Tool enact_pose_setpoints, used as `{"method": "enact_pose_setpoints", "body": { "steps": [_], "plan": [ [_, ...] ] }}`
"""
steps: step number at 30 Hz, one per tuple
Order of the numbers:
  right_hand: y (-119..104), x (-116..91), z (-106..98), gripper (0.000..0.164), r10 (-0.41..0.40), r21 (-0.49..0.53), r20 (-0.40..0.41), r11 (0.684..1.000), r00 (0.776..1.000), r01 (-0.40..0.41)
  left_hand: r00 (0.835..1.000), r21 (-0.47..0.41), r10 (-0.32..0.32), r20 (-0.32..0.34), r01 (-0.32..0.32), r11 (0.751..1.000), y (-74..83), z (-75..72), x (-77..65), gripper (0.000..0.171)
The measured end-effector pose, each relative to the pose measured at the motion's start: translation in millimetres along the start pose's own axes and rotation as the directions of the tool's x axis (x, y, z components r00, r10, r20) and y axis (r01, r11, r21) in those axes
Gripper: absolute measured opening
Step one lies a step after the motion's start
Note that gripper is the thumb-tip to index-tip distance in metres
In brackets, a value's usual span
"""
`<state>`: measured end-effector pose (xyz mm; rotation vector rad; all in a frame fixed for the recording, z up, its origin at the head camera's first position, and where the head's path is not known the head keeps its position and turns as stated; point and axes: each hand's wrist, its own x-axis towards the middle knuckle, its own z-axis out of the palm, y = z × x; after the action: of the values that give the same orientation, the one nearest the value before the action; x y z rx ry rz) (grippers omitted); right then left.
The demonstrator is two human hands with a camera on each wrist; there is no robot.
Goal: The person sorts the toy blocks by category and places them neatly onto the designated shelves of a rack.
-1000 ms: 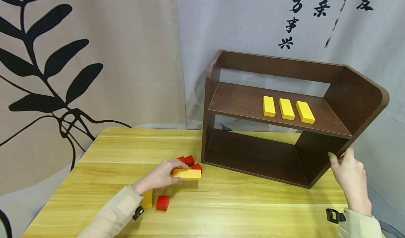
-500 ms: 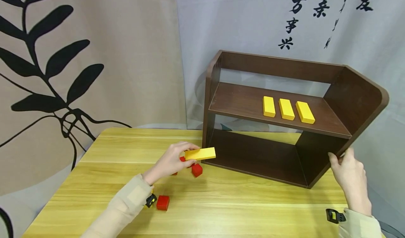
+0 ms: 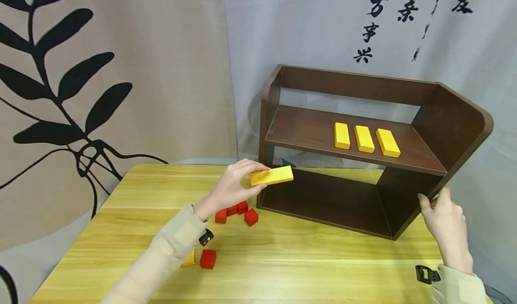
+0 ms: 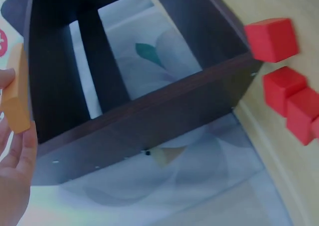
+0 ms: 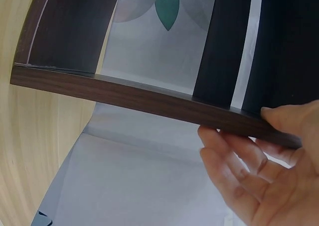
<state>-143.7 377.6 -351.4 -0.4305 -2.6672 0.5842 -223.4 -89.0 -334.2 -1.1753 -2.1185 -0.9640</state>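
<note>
In the head view my left hand (image 3: pixel 238 185) pinches a yellow rectangular block (image 3: pixel 272 175) between thumb and fingers, raised in front of the shelf's left side. The left wrist view shows this same block (image 4: pixel 18 89) with fingers on both sides. A dark brown two-tier shelf (image 3: pixel 355 75) stands on the table, turned at an angle. My right hand (image 3: pixel 444 225) grips the front edge of its right side panel; the right wrist view has the thumb on one face and the fingers (image 5: pixel 239 151) on the other. Three yellow blocks (image 3: pixel 364 139) lie in a row on the upper tier.
Several red cubes (image 3: pixel 251 217) cluster by the shelf's lower left corner. Nearer the front, another red cube (image 3: pixel 208 259) sits beside a yellow block (image 3: pixel 188 259) partly hidden by the left sleeve. Printed curtains (image 3: pixel 181 93) hang behind the wooden table (image 3: pixel 307 268).
My left hand has lifted the yellow block up and to the right, from over the red cubes to the shelf's left side. The right hand has stayed on the panel.
</note>
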Motion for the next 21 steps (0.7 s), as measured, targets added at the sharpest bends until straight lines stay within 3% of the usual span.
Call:
{"method": "enact_pose_setpoints", "body": {
  "steps": [6, 15, 21],
  "plan": [
    [-1.2, 0.0, -0.5, 0.043, -0.006, 0.000, -0.002, 1.000, 1.000, 0.006, 0.997, 0.014, 0.055, -0.059, -0.055, 0.998, 9.0, -4.7, 20.0, 0.031],
    [-2.6, 0.6, -1.1, 0.042, -0.005, -0.001, -0.002, 1.000, 1.000, 0.005, 0.986, 0.056, 0.069, -0.149, -0.061, 0.997, 19.0, -6.4, 43.1, 0.032],
    [-1.5, -0.5, -0.7, 0.044, 0.004, -0.001, 0.010, 1.000, 1.000, -0.004, 0.983, 0.066, 0.070, -0.172, -0.060, 0.996, 22.9, -2.6, 55.3, 0.030]
  ]
}}
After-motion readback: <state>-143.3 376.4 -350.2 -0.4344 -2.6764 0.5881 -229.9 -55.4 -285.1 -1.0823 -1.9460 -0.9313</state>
